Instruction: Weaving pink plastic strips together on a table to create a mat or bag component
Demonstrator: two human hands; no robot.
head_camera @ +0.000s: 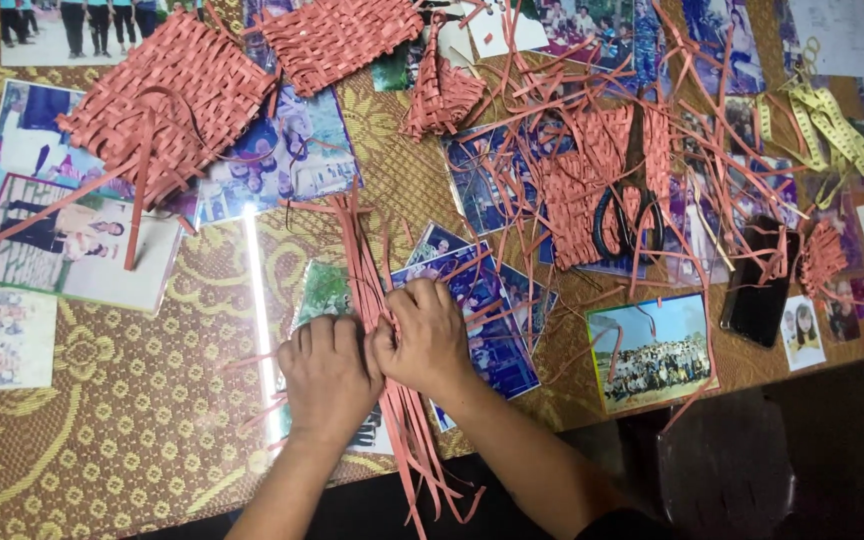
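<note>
A bundle of long salmon-pink strips lies lengthwise on the glass-topped table, running from the middle down over the near edge. My left hand and my right hand sit side by side on the bundle, knuckles up, fingers curled and pinching the strips between them. The strips' lower ends hang past the table edge below my wrists.
Woven pink mats lie at upper left and top centre, a half-woven one under black scissors. A dark phone, a yellow tape measure and loose strips lie right. Photographs show under the glass.
</note>
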